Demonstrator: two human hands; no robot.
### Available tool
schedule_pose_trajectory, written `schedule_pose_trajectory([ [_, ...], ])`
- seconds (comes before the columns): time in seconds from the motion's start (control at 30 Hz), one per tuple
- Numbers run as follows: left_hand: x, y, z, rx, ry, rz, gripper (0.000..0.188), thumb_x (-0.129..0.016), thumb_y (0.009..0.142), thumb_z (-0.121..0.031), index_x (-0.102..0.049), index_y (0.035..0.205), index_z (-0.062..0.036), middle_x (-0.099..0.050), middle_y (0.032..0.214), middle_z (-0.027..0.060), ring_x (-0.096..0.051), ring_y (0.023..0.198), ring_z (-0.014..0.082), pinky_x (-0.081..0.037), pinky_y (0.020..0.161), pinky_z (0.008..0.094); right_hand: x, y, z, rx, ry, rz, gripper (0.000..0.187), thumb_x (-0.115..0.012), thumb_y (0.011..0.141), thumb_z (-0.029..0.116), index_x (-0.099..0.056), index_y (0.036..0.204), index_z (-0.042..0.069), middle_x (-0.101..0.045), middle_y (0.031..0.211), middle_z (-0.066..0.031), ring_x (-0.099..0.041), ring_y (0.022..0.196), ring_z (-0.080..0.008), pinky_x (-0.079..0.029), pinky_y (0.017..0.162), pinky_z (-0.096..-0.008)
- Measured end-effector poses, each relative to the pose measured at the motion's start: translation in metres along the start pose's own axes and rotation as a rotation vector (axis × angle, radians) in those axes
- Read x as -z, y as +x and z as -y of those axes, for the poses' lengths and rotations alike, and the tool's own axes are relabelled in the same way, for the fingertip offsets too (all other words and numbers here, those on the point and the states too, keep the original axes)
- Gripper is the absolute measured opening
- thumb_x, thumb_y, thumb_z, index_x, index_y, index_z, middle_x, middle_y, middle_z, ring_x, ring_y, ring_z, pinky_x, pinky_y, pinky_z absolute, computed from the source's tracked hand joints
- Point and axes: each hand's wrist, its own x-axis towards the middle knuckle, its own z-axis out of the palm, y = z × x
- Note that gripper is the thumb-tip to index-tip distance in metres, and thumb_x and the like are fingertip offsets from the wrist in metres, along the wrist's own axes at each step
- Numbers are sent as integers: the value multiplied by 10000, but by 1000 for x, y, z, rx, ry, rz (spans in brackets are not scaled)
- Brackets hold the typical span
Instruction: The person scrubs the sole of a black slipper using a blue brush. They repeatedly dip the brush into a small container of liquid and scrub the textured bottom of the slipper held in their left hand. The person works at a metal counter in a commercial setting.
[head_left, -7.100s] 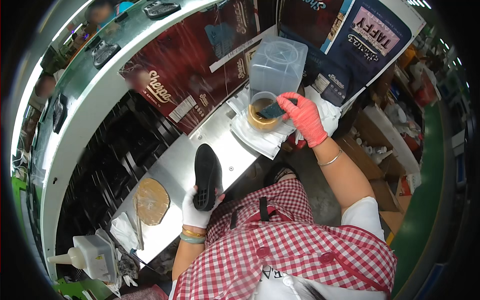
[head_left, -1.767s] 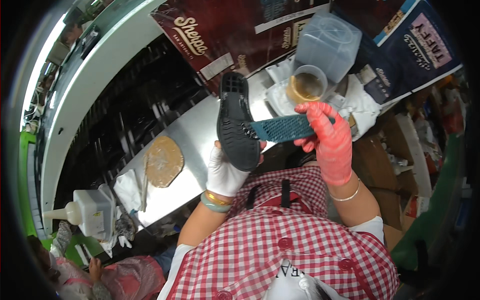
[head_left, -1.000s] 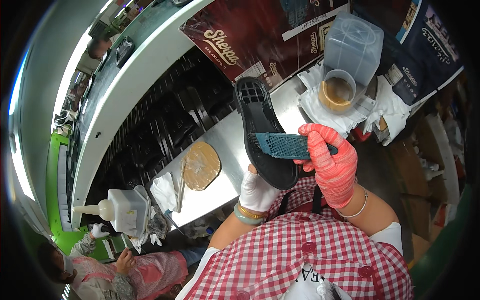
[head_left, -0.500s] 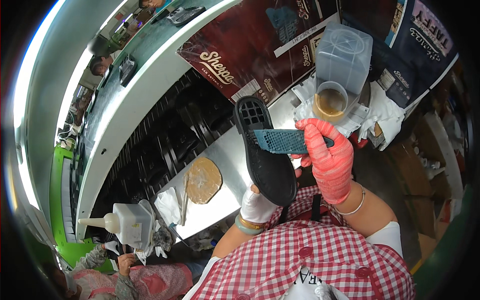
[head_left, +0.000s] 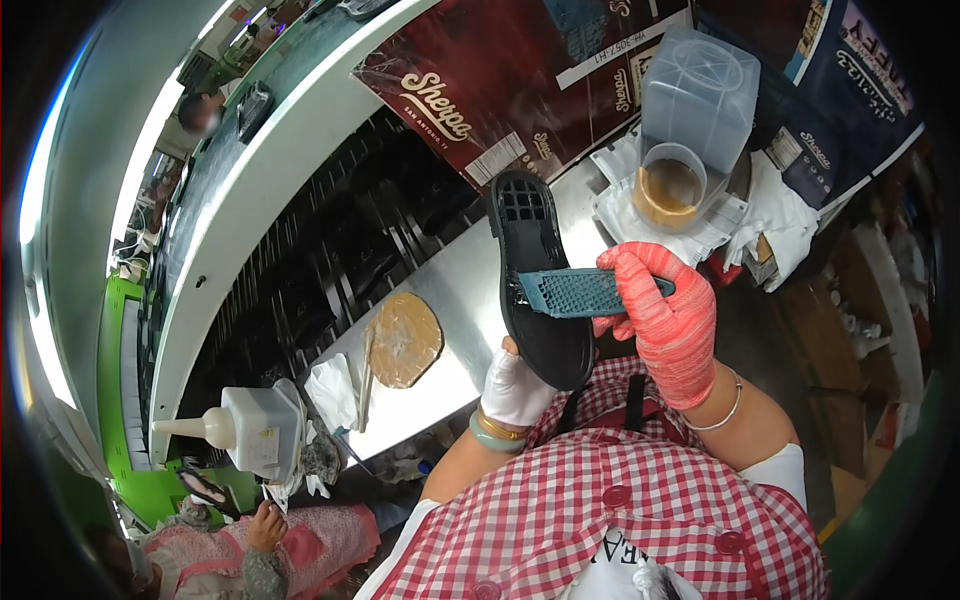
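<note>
A black shoe sole (head_left: 538, 240), its grid-patterned end pointing away from me, is held tilted above the bench. My left hand (head_left: 515, 387), in a white glove with a bare thumb tip showing, grips the sole's near end; its other fingers are hidden underneath. In a pink-red glove, my right hand (head_left: 662, 320) is closed round one end of a flat teal tool (head_left: 580, 293) with a honeycomb-like face. The tool's wide far end lies across the sole's inner surface at about mid-length. Wet-looking shine shows along the sole's left edge.
On the metal bench (head_left: 455, 355) lies a round tan disc (head_left: 405, 340) beside a thin stick. A clear container (head_left: 700, 85) and a cup of amber liquid (head_left: 668, 190) stand far right. A nozzle bottle (head_left: 262, 433) is at left, near a co-worker (head_left: 300, 545). Dark racks (head_left: 330, 240) lie behind.
The sole has shifted slightly right and away from me. My right hand has drawn the tool a little nearer along it. At lower left, a dark shoe part has appeared by the co-worker's hands.
</note>
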Motion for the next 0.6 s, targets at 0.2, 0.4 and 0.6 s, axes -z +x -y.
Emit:
schedule_pose_trajectory([
  [0.2, 7, 2, 6, -29, -5, -82, 820, -622, 775, -568, -354, 1356, -53, -461, 1307, 155, -506, 1140, 291, -456, 926, 454, 1, -4, -5, -41, 1, 2, 219, -556, 918, 183, -627, 984, -13, -645, 775, -59, -596, 586, -83, -449, 489, -189],
  [0.4, 9, 3, 5, -26, -66, -65, 791, -618, 781, -560, -383, 1337, -49, -494, 1274, 154, -520, 1121, 297, -458, 909, 455, 1, -8, -7, -66, -66, 31, 206, -561, 913, 174, -638, 950, -13, -633, 735, -53, -590, 575, -83, -439, 484, -190],
  [0.6, 11, 5, 3, -45, -123, -88, 735, -592, 789, -574, -442, 1294, -61, -524, 1248, 137, -527, 1115, 297, -455, 906, 453, -2, -13, -10, -88, -130, 59, 187, -565, 907, 158, -642, 928, -10, -623, 695, -49, -584, 571, -75, -432, 491, -190],
])
